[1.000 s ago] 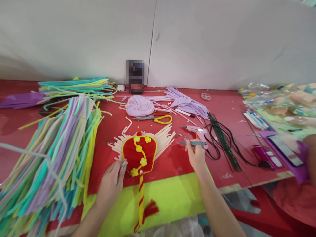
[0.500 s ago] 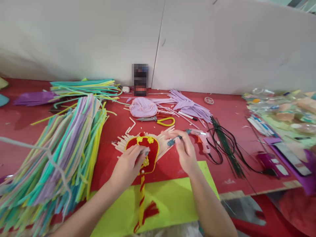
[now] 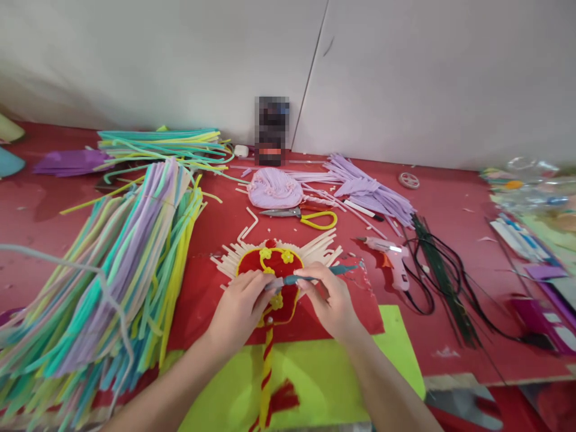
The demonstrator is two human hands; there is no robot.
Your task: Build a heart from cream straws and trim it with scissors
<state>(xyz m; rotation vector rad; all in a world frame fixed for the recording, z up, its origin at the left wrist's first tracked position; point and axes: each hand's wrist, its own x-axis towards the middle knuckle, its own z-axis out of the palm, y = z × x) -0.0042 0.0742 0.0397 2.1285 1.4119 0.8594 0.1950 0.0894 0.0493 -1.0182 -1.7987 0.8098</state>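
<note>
- Red tabletop point(image 3: 454, 282) against a pale wall point(image 3: 405, 78); supplies sit around the edges, probably to leave me elbow room.
- My left hand point(image 3: 240, 309): fingertips pinched on a small grey piece point(image 3: 274, 283). My right hand point(image 3: 330, 300): fingers closed round a slim teal tool point(image 3: 342, 270), tip to the right. Near ends meet mid-air; can't tell if they're joined.
- Likely held level so both hands can line up.
- Red panel point(image 3: 284, 313) lies right under my hands: rounded, looks velvety, fuzzy yellow edging, yellow flowers.
- Its handle point(image 3: 267, 360), yellow spiralled with red, points at me, over a flat lime sheet point(image 3: 324, 384). Soft red tassel point(image 3: 285, 396) beside it.
- Cream stems point(image 3: 317, 249) splay out behind the panel.
- Pink glue gun point(image 3: 387, 252), hard plastic, on my right, presumably for easy reach.
- Fuzzy pastel bundle point(image 3: 117, 258) on my left.
</note>
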